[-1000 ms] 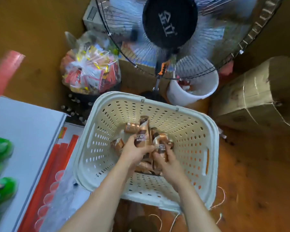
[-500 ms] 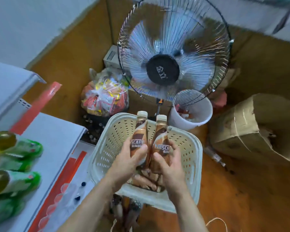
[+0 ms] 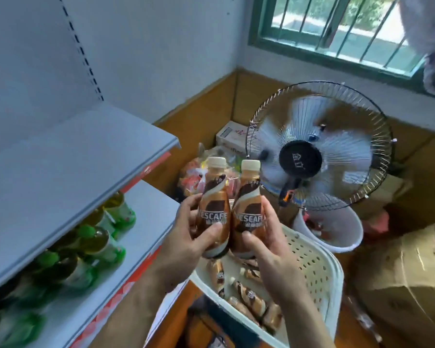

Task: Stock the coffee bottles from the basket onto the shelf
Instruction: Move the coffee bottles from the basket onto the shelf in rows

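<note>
My left hand (image 3: 186, 237) grips one brown coffee bottle (image 3: 212, 209) with a cream cap, held upright. Pressed beside it is a second coffee bottle (image 3: 248, 212), upright in my right hand (image 3: 269, 249). Both are raised above the white perforated basket (image 3: 314, 267), which sits low at centre right with several more coffee bottles (image 3: 246, 297) lying inside. The white shelf (image 3: 68, 172) stands to the left; its upper board is bare, level with the raised bottles.
Green-capped drink bottles (image 3: 98, 242) fill the lower shelf board at left. A running floor fan (image 3: 319, 149) stands just behind the basket, with a white bucket (image 3: 337, 232) under it. A snack bag (image 3: 194, 177) and cardboard boxes (image 3: 412, 280) crowd the floor.
Both hands took a coffee bottle each out of the basket and lifted them up. My view rose from the basket floor to shelf height, toward the left.
</note>
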